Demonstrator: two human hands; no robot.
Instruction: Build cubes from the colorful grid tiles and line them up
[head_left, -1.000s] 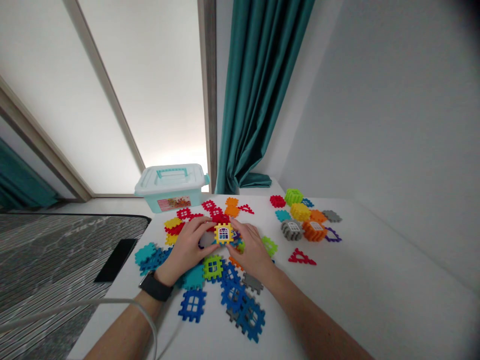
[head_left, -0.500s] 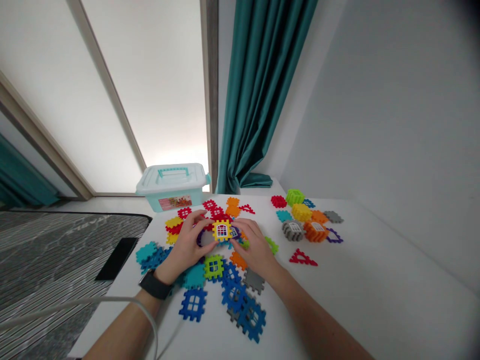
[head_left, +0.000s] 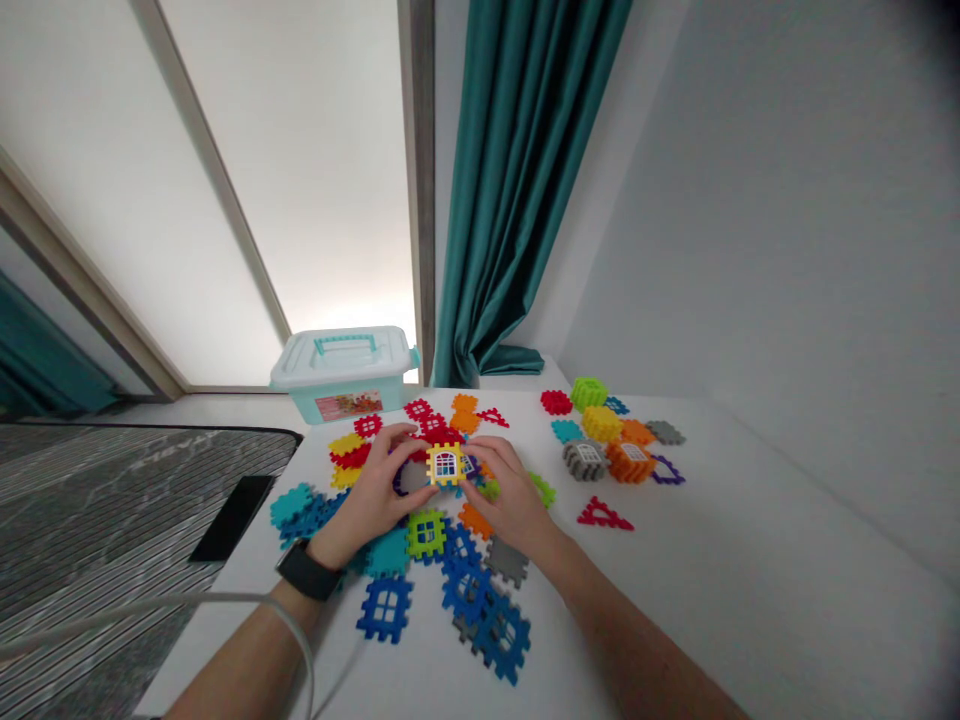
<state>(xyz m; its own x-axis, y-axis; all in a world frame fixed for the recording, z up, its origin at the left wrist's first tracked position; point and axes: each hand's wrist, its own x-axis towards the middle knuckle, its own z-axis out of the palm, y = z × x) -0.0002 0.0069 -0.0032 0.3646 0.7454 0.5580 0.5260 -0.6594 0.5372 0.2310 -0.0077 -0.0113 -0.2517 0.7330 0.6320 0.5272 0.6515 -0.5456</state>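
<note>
Between my two hands is a yellow square building tile [head_left: 446, 465] with notched edges and a white window insert. My left hand [head_left: 382, 485] grips it from the left, thumb below and fingers above. From the other side my right hand [head_left: 506, 490] pinches its right edge. A purple piece shows partly just behind its right side. Below the hands lie a lime-green window tile [head_left: 427, 535], an orange tile [head_left: 475, 520] and a teal tile [head_left: 388, 552]. Red tiles [head_left: 431, 424] lie beyond my fingers.
Blue window tiles [head_left: 487, 620] spread over the near table. To the right stand stacked lime [head_left: 589, 392], yellow [head_left: 602, 423], grey [head_left: 585, 460] and orange [head_left: 631, 462] tiles, with a red triangle [head_left: 604, 514] nearby. A lidded box [head_left: 345, 375] stands at the back left. A white cable [head_left: 225, 598] crosses my left forearm.
The yellow tile is tipped slightly differently and sits a touch lower between my fingers. Both hands keep nearly the same place and hold.
</note>
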